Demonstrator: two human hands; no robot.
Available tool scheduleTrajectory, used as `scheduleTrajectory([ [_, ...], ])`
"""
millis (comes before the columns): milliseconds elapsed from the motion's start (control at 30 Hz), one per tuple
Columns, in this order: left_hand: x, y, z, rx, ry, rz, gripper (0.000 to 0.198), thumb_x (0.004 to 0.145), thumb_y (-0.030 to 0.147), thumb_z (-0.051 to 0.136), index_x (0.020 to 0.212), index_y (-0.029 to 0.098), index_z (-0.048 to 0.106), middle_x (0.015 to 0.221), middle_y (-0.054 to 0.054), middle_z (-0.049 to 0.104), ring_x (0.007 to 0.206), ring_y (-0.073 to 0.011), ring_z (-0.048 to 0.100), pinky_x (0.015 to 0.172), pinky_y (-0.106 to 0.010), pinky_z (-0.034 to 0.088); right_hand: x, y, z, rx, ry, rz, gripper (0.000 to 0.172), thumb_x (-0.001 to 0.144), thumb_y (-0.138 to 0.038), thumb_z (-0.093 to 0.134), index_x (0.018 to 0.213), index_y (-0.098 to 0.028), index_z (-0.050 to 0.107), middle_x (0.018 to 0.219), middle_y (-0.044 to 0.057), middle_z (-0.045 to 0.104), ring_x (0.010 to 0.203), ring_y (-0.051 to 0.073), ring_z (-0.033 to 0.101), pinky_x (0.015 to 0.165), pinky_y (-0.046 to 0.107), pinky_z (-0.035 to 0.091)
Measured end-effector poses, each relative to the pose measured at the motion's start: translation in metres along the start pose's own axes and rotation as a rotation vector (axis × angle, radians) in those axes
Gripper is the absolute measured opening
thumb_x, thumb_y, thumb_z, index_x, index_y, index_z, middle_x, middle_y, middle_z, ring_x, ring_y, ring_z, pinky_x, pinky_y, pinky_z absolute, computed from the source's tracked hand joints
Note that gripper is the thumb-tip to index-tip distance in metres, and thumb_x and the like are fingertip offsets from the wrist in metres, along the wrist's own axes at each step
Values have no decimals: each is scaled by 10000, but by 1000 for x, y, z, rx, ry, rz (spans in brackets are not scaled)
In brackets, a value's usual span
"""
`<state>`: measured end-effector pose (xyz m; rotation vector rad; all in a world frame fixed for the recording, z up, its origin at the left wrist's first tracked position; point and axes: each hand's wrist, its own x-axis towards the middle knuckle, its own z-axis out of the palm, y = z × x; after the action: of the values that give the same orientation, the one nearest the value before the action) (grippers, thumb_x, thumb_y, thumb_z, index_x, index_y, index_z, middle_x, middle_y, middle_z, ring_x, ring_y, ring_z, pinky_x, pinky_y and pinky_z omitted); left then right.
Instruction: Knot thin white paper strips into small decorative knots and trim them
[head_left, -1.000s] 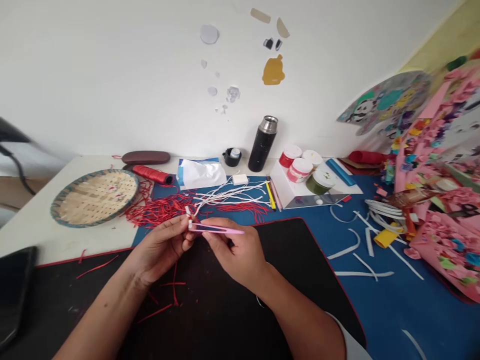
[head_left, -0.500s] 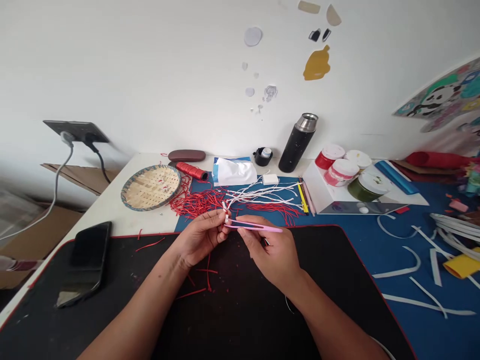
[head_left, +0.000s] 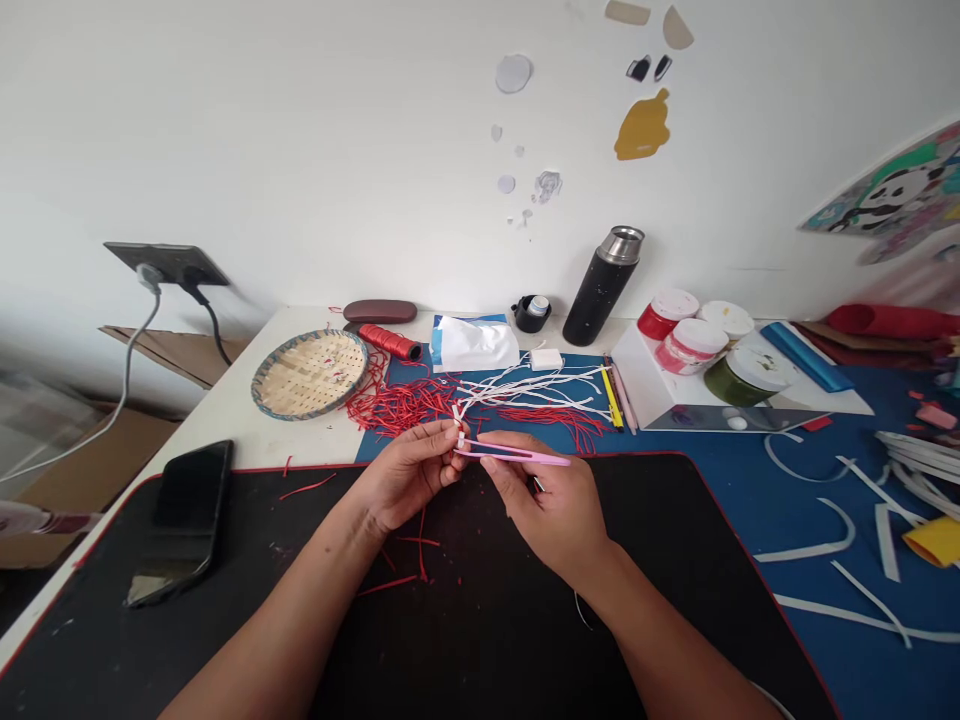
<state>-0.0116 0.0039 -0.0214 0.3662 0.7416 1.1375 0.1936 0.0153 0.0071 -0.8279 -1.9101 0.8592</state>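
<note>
Between the thumb and fingers of my left hand [head_left: 420, 470] is a small red and white cord piece [head_left: 460, 438], partly hidden by the fingers. My right hand [head_left: 551, 495] is closed around pink tweezers [head_left: 517, 455], whose tips reach the white part of that piece. Just beyond my hands, white cords [head_left: 540, 388] fan out to the right on the blue mat. A heap of red cords [head_left: 405, 402] lies behind my left hand. Short red cord scraps [head_left: 390, 583] are scattered on the black mat [head_left: 450, 660] below.
A woven basket [head_left: 311, 375], red thread spool [head_left: 390, 342] and phone [head_left: 184, 520] lie at the left. A black thermos [head_left: 604, 285] stands by the wall. Paint jars [head_left: 691, 345] sit on a white box [head_left: 652, 385]. White strips [head_left: 847, 608] litter the right side.
The whole view has shifted slightly, so things appear a little farther right. Both hands keep their hold, with the tweezers' tips still at the small piece.
</note>
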Motion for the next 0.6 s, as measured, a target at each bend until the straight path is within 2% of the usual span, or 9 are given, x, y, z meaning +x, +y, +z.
scheduleTrajectory([
  [233, -2, 1, 2, 15, -14, 17, 260, 719, 224, 1000, 840, 98, 808, 718, -23, 742, 602, -92, 664, 573, -160, 563, 2, -1, -2, 32, 9, -5, 213, 1060, -260, 624, 1210, -234, 773, 1128, 49, 839, 961, 206, 820, 861, 285, 634],
  [467, -5, 4, 6, 34, -27, 35, 273, 715, 225, 1001, 874, 95, 821, 698, -16, 722, 606, -97, 646, 570, -167, 551, 3, -3, -4, 76, -21, 16, 217, 1066, -245, 621, 1218, -227, 775, 1163, 49, 831, 953, 185, 815, 845, 255, 620],
  [600, -5, 5, 7, 66, -23, 43, 282, 703, 241, 1011, 870, 104, 829, 675, -12, 715, 595, -96, 635, 565, -163, 557, 2, -2, -4, 71, -7, -9, 222, 1063, -231, 629, 1229, -231, 776, 1176, 47, 829, 1012, 184, 808, 882, 249, 607],
])
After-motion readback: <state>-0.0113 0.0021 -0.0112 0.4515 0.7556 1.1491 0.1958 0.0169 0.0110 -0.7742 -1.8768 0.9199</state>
